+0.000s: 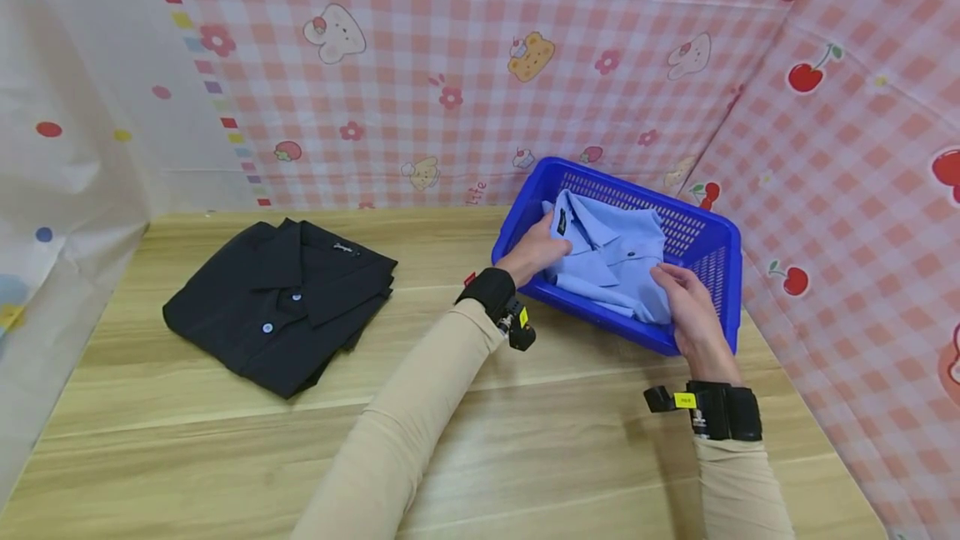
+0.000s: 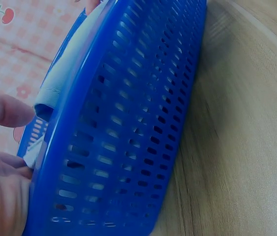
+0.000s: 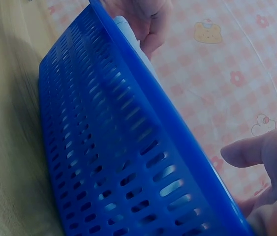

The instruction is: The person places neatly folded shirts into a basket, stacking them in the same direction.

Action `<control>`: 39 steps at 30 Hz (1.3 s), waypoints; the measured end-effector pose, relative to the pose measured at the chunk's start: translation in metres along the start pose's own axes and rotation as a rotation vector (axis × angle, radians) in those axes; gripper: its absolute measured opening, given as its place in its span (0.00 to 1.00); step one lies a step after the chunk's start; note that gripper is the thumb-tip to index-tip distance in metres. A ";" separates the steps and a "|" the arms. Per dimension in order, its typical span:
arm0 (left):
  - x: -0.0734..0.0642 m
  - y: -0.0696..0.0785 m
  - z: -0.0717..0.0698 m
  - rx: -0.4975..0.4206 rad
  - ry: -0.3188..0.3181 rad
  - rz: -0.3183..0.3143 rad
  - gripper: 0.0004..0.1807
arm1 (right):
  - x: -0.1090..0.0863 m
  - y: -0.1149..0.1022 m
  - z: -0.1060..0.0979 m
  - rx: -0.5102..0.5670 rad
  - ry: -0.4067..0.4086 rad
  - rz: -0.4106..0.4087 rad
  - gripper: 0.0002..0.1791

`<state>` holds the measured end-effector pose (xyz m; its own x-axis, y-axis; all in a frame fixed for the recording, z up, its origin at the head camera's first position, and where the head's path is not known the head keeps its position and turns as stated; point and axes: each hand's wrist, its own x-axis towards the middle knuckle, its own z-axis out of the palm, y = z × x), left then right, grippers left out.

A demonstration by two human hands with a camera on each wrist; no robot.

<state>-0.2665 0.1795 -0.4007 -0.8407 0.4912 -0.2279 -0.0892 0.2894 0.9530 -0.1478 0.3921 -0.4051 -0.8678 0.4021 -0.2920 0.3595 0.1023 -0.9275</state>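
A folded light blue collared shirt (image 1: 618, 244) lies inside a blue perforated plastic basket (image 1: 697, 340). My left hand (image 1: 536, 250) reaches over the basket's left side and touches the shirt near its collar. In the left wrist view, the thumb (image 2: 13, 109) and fingers stand apart beside the shirt's folded edge. On the shirt's right side, my right hand (image 1: 690, 311) reaches over the front rim, its thumb at the cloth. The right wrist view shows that thumb (image 3: 244, 151) extended, spaced from the fingers. The basket wall hides some fingertips.
A folded black collared shirt (image 1: 281, 298) lies on the left of the wooden table (image 1: 540, 440). Pink checked curtains (image 1: 450, 48) hang behind and to the right, close to the basket. White cloth (image 1: 67, 107) hangs on the left.
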 end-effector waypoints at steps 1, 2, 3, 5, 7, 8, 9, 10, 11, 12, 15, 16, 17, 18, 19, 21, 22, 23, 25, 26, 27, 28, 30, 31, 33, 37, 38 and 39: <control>0.000 0.000 0.000 0.004 0.009 -0.006 0.46 | 0.000 0.000 0.000 0.007 -0.006 0.007 0.37; 0.000 0.000 0.001 0.005 0.016 -0.013 0.45 | 0.000 0.000 -0.001 0.012 -0.012 0.013 0.37; 0.000 0.000 0.001 0.010 0.023 -0.023 0.45 | 0.000 0.000 -0.001 0.021 -0.015 0.021 0.38; 0.000 0.000 0.001 0.020 0.033 -0.048 0.44 | 0.000 0.000 -0.002 0.035 -0.017 0.032 0.39; 0.000 0.001 0.002 0.025 0.039 -0.069 0.43 | 0.000 -0.001 -0.003 0.049 -0.017 0.042 0.39; 0.000 0.001 0.002 0.032 0.042 -0.078 0.43 | -0.001 -0.001 -0.003 0.055 -0.015 0.046 0.39; 0.001 0.001 0.002 0.039 0.045 -0.089 0.43 | 0.000 0.000 -0.003 0.058 -0.014 0.049 0.39; 0.001 0.001 0.002 0.040 0.049 -0.093 0.43 | 0.000 0.000 -0.003 0.058 -0.012 0.047 0.39; 0.001 0.002 0.002 0.042 0.053 -0.096 0.43 | 0.000 0.000 -0.003 0.059 -0.011 0.045 0.39; 0.001 0.002 0.002 0.045 0.060 -0.098 0.43 | 0.000 0.000 -0.003 0.057 -0.010 0.043 0.39; 0.002 0.003 0.003 0.054 0.081 -0.103 0.43 | 0.000 -0.002 -0.002 0.057 -0.003 0.037 0.39; 0.001 0.003 0.003 0.056 0.090 -0.102 0.43 | -0.001 -0.002 -0.002 0.057 -0.001 0.037 0.39; 0.001 0.003 0.003 0.061 0.096 -0.104 0.43 | -0.001 -0.002 -0.002 0.057 0.001 0.039 0.40; 0.001 0.003 0.003 0.066 0.101 -0.107 0.42 | -0.001 -0.003 -0.001 0.059 0.004 0.042 0.40; 0.000 0.003 0.003 0.069 0.105 -0.108 0.42 | -0.001 -0.003 -0.002 0.060 0.006 0.045 0.41; -0.001 0.003 0.004 0.077 0.111 -0.110 0.42 | -0.001 -0.004 -0.002 0.056 0.007 0.047 0.41; -0.002 0.004 0.004 0.084 0.113 -0.109 0.42 | -0.001 -0.004 -0.002 0.055 0.008 0.047 0.41; -0.002 0.004 0.004 0.094 0.113 -0.106 0.41 | -0.001 -0.004 -0.002 0.053 0.007 0.046 0.41; -0.004 0.004 0.005 0.115 0.119 -0.099 0.41 | -0.001 -0.004 -0.002 0.051 0.006 0.042 0.41; -0.004 0.004 0.005 0.126 0.122 -0.093 0.41 | -0.001 -0.004 -0.002 0.050 0.008 0.040 0.41; -0.004 0.004 0.005 0.138 0.127 -0.086 0.40 | -0.001 -0.004 -0.002 0.050 0.007 0.038 0.41; -0.005 0.004 0.006 0.147 0.130 -0.079 0.40 | -0.001 -0.004 -0.002 0.050 0.009 0.036 0.41; -0.005 0.004 0.006 0.161 0.141 -0.067 0.39 | -0.001 -0.004 -0.002 0.051 0.012 0.035 0.41; -0.005 0.004 0.006 0.163 0.151 -0.063 0.39 | -0.001 -0.004 -0.002 0.051 0.011 0.035 0.41; -0.005 0.005 0.007 0.166 0.178 -0.057 0.38 | -0.001 -0.004 -0.002 0.050 0.006 0.035 0.42; -0.004 0.005 0.007 0.159 0.237 -0.042 0.37 | -0.002 -0.003 -0.002 0.050 0.006 0.034 0.42; -0.004 0.004 0.008 0.157 0.247 -0.034 0.37 | -0.002 -0.003 -0.002 0.050 0.009 0.034 0.42; -0.004 0.004 0.008 0.152 0.255 -0.028 0.36 | -0.002 -0.003 -0.002 0.049 0.014 0.034 0.42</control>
<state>-0.2593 0.1852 -0.3972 -0.9477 0.2648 -0.1782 -0.0495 0.4296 0.9017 -0.1469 0.3927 -0.4012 -0.8503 0.4175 -0.3204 0.3712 0.0443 -0.9275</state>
